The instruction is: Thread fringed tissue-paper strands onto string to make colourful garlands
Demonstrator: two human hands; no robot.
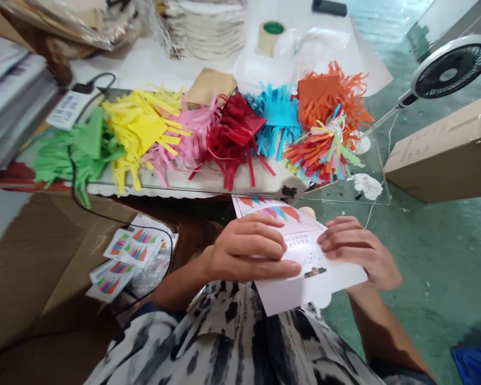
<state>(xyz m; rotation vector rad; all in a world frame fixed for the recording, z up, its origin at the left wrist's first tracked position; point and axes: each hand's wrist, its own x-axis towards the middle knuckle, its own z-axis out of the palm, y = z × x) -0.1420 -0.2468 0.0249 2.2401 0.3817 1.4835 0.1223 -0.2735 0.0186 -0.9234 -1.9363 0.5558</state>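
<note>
In the head view, my left hand [252,248] and my right hand [361,251] hold a white printed card sleeve [291,294] in front of my lap. Left fingers lie bent across its face. The right fingers curl over its other edge, with that thumb hidden behind. The sleeve has a hanging hole, small upside-down lettering and coloured tassel pictures towards the table. Just beyond it, on the table edge, sits a bundle of mixed-colour paper tassels [320,152].
Fringed paper heaps, green [90,139], yellow [144,131], dark red [240,128], blue [280,115] and orange [320,96], line the table. A tape roll [269,40] stands behind. A fan [451,72] and carton [444,149] stand right. Printed cards [138,248] lie in a box at left.
</note>
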